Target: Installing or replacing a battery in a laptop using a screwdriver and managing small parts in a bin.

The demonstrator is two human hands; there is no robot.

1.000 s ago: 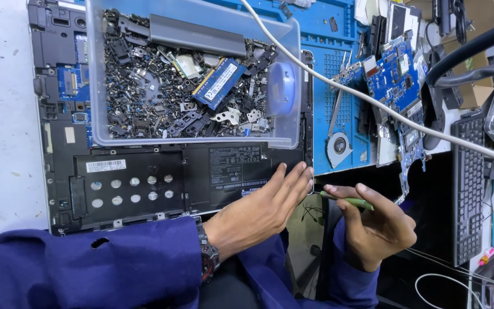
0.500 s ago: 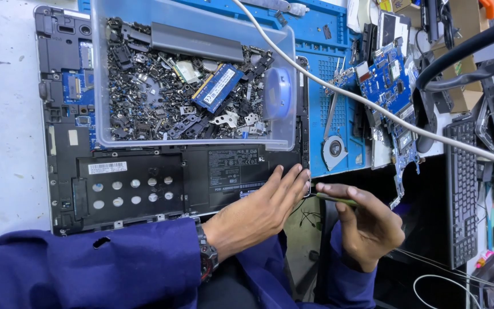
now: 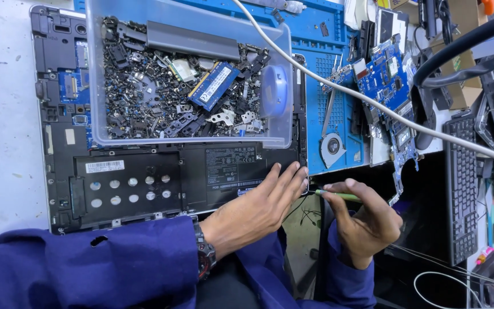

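An opened black laptop base (image 3: pixel 144 183) lies in front of me with its inner frame and battery showing. My left hand (image 3: pixel 258 206) rests flat on its near right corner, fingers together and holding nothing. My right hand (image 3: pixel 364 223) grips a thin green-handled screwdriver (image 3: pixel 338 195), whose tip points at that same corner beside my left fingertips. A clear plastic tub (image 3: pixel 281 68) stands on the far half of the laptop, filled with several small dark metal parts, screws and a blue memory module (image 3: pixel 212 86).
A blue work mat (image 3: pixel 327 103) lies under the laptop's right side with a small fan (image 3: pixel 333 144). Blue circuit boards (image 3: pixel 387 74) sit further right, then a black keyboard (image 3: pixel 463 189). A white cable (image 3: pixel 373 103) crosses diagonally overhead.
The view has shifted slightly. My left hand slid a little toward the laptop's corner, and the screwdriver tip stays at that corner.
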